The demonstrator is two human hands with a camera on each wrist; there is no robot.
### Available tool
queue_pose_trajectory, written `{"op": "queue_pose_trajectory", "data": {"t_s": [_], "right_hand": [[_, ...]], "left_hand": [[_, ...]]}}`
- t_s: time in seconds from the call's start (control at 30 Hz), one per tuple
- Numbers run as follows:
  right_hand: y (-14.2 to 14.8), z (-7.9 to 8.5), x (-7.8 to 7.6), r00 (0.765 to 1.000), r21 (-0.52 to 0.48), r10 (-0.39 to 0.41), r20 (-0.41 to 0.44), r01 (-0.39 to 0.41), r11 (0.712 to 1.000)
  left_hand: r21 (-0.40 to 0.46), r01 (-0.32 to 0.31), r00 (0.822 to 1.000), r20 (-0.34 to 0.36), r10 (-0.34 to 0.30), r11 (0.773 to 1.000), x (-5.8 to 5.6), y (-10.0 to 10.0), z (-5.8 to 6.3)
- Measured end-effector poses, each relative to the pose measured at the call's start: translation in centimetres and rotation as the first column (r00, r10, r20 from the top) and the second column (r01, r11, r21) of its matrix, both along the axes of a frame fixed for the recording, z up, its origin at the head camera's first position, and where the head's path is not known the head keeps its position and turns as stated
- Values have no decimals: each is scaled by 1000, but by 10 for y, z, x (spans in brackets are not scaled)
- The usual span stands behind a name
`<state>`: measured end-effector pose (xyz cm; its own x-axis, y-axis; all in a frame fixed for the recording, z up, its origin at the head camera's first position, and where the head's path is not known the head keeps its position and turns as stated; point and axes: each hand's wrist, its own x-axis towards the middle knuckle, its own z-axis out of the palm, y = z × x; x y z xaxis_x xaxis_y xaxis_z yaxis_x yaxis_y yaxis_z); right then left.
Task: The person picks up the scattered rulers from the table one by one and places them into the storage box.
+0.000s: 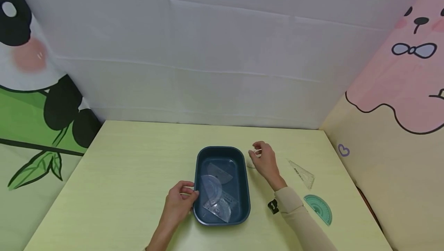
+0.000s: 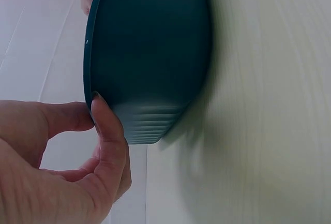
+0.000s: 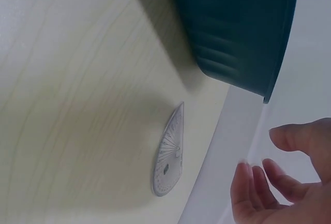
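My left hand (image 1: 178, 202) pinches the left rim of a dark blue plastic bin (image 1: 222, 154) between thumb and fingers. Clear drawing tools lie inside it, among them a round-edged protractor (image 1: 212, 187) and a set square (image 1: 219, 173). Past the bin's right wall, my right hand (image 1: 266, 162) hovers with its thumb apart from loosely bent fingers and nothing between them. Below that hand, a clear protractor (image 3: 169, 154) lies on the table; the hand partly hides it in the head view.
A clear triangular set square (image 1: 302, 174) and a green protractor (image 1: 319, 208) lie on the pale wooden table (image 1: 138, 158), right of the bin. A white cloth wall (image 1: 208, 69) rises behind the table, with printed cartoon panels at both sides.
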<state>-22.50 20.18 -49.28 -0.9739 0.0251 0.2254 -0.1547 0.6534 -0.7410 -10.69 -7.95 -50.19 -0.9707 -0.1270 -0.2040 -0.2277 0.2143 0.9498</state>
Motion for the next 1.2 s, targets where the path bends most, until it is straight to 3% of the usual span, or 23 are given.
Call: {"op": "queue_pose_trajectory", "data": {"t_s": [0.37,1.2], "right_hand": [[4,-7,-3,995,24,-56,79,54,998],[12,-21,-11,983,108,-114,145,99,989]], "left_hand": [[5,-3,1000,-3,3,1000,1,1,-1],[12,-3,1000,-20,3,1000,3,2,1]]}}
